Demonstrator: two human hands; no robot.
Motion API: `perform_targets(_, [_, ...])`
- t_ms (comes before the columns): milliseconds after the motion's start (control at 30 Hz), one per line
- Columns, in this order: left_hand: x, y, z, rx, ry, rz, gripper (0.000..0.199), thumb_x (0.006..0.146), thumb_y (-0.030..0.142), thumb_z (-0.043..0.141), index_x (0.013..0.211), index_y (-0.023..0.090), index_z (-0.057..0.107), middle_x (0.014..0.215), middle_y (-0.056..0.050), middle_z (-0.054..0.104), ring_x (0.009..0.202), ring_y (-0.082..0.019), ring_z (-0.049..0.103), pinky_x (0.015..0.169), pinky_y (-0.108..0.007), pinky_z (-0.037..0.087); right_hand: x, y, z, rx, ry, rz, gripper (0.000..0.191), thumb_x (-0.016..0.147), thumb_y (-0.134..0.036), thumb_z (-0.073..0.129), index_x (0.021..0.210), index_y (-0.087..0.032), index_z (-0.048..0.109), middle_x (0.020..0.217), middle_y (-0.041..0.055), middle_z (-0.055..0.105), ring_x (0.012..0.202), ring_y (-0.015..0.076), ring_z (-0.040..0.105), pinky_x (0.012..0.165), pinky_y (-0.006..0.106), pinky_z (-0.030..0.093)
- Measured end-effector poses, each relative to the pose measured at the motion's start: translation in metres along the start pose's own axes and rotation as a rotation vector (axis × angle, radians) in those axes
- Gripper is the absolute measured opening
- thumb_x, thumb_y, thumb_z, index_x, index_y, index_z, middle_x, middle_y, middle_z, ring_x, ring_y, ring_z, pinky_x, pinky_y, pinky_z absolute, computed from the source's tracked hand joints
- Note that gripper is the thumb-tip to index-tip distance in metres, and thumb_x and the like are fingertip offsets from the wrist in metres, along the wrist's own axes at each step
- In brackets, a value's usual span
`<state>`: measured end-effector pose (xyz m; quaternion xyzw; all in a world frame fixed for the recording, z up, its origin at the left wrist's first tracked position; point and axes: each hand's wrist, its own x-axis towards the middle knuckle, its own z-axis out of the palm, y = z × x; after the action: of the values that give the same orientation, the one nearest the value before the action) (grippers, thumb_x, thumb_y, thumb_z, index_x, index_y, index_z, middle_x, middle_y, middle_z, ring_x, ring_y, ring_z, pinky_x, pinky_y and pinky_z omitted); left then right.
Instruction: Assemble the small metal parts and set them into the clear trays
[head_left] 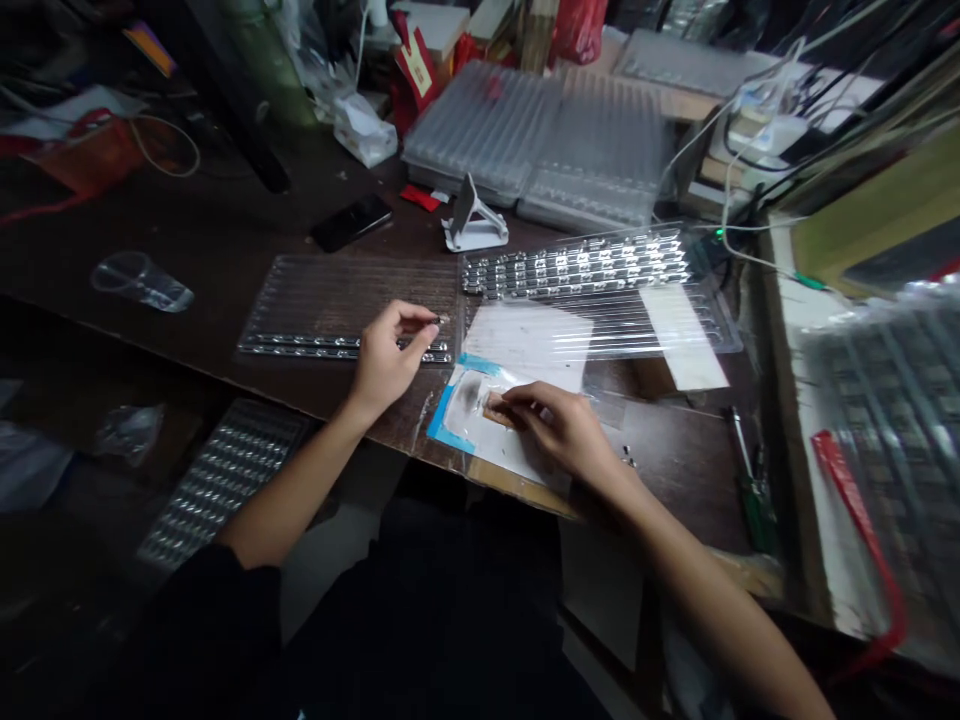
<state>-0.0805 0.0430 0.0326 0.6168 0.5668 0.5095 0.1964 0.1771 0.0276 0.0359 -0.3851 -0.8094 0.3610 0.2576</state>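
Note:
My left hand [390, 355] hovers over the right end of a ribbed clear plastic tray [337, 285]. Its thumb and fingertips are pinched together; what sits between them is too small to name. Shiny metallic strips [322, 348] lie along that tray's near edge, under the hand. My right hand [559, 425] is closed at the fingertips, touching the edge of a small brown piece [499, 408]. Whether it grips something there is hidden. That brown piece lies on a clear film patch [461, 405] edged with blue tape [452, 440], over white paper [529, 335].
Behind the paper, a second clear tray [615, 345] carries a bundle of shiny strips [577, 265]. A white phone stand [476, 225], a dark phone [351, 222] and stacked trays [487, 125] stand further back. A green-handled screwdriver [750, 490] lies right, a plastic cup [142, 280] left.

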Motion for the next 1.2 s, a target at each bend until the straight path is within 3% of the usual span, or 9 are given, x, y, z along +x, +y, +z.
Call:
perform_targets(133, [0.018, -0.01, -0.018, 0.062, -0.095, -0.059, 0.022, 0.089, 0.026, 0.058, 0.107, 0.017, 0.066, 0.11, -0.008, 0.071, 0.095, -0.018, 0.069, 0.087, -0.032, 0.056, -0.008, -0.002, 0.01, -0.166, -0.071, -0.114, 0.026, 0.097, -0.017, 0.045, 0.114, -0.02, 0.065, 0.107, 0.0087, 0.071, 0.097, 0.0206, 0.066, 0.085, 0.034, 0.055])
perform_targets(300, [0.016, -0.002, -0.011, 0.219, -0.275, 0.026, 0.017, 0.088, 0.023, 0.061, 0.101, 0.019, 0.07, 0.101, -0.005, 0.075, 0.092, -0.019, 0.069, 0.087, -0.033, 0.055, -0.013, -0.009, 0.01, -0.474, -0.184, -0.252, 0.032, 0.097, -0.012, 0.044, 0.121, -0.017, 0.063, 0.107, 0.0132, 0.069, 0.094, 0.025, 0.063, 0.082, 0.039, 0.056])
perform_targets(500, [0.023, -0.013, -0.007, 0.447, -0.294, 0.085, 0.015, 0.089, 0.022, 0.06, 0.099, 0.021, 0.071, 0.1, -0.004, 0.075, 0.094, -0.021, 0.067, 0.09, -0.037, 0.051, -0.01, -0.008, 0.006, -0.377, -0.196, -0.18, 0.032, 0.096, -0.012, 0.045, 0.122, -0.019, 0.063, 0.119, 0.0108, 0.068, 0.105, 0.0237, 0.064, 0.088, 0.037, 0.055])
perform_targets(600, [0.029, -0.018, -0.01, 0.53, -0.381, 0.089, 0.014, 0.089, 0.025, 0.06, 0.091, 0.022, 0.073, 0.098, -0.003, 0.075, 0.093, -0.022, 0.066, 0.092, -0.038, 0.048, -0.01, -0.005, -0.01, -0.331, -0.12, -0.12, 0.031, 0.097, -0.016, 0.043, 0.12, -0.02, 0.064, 0.127, 0.0109, 0.064, 0.108, 0.0234, 0.065, 0.086, 0.036, 0.055])
perform_targets(700, [0.031, -0.017, -0.014, 0.559, -0.398, 0.112, 0.017, 0.09, 0.027, 0.058, 0.086, 0.022, 0.074, 0.097, -0.004, 0.074, 0.093, -0.021, 0.066, 0.091, -0.037, 0.048, -0.021, -0.002, -0.041, -0.38, -0.056, -0.039, 0.028, 0.097, -0.022, 0.044, 0.111, -0.019, 0.068, 0.116, 0.0112, 0.069, 0.097, 0.0236, 0.067, 0.081, 0.036, 0.054])
perform_targets(833, [0.034, -0.013, -0.016, 0.582, -0.389, 0.118, 0.017, 0.09, 0.028, 0.058, 0.088, 0.022, 0.074, 0.099, -0.004, 0.073, 0.094, -0.022, 0.065, 0.091, -0.039, 0.047, -0.053, 0.004, -0.079, -0.504, -0.151, 0.176, 0.021, 0.089, -0.033, 0.059, 0.103, -0.022, 0.07, 0.102, 0.0075, 0.072, 0.081, 0.0229, 0.069, 0.067, 0.033, 0.054])
perform_targets(967, [0.043, -0.007, 0.002, 0.546, -0.378, 0.144, 0.016, 0.09, 0.025, 0.059, 0.095, 0.023, 0.073, 0.102, -0.004, 0.072, 0.097, -0.023, 0.064, 0.092, -0.04, 0.046, -0.079, 0.015, -0.083, -0.563, -0.212, 0.306, 0.021, 0.08, -0.029, 0.066, 0.099, -0.023, 0.071, 0.098, 0.0067, 0.071, 0.071, 0.0213, 0.069, 0.055, 0.028, 0.05])
perform_targets(1100, [0.058, 0.003, 0.039, 0.542, -0.364, 0.169, 0.018, 0.087, 0.021, 0.062, 0.101, 0.02, 0.073, 0.105, -0.007, 0.07, 0.101, -0.025, 0.061, 0.092, -0.04, 0.045, -0.082, 0.029, -0.07, -0.408, -0.249, 0.233, 0.02, 0.087, -0.022, 0.048, 0.084, -0.02, 0.068, 0.086, 0.0085, 0.069, 0.069, 0.0211, 0.068, 0.063, 0.033, 0.054])
perform_targets(1200, [0.071, 0.005, 0.061, 0.614, -0.375, 0.17, 0.013, 0.086, 0.019, 0.064, 0.096, 0.017, 0.072, 0.102, -0.009, 0.068, 0.1, -0.026, 0.059, 0.089, -0.039, 0.046, -0.08, 0.039, -0.067, -0.36, -0.28, 0.239, 0.023, 0.087, -0.024, 0.045, 0.081, -0.021, 0.067, 0.083, 0.0092, 0.071, 0.069, 0.0237, 0.07, 0.063, 0.037, 0.056])
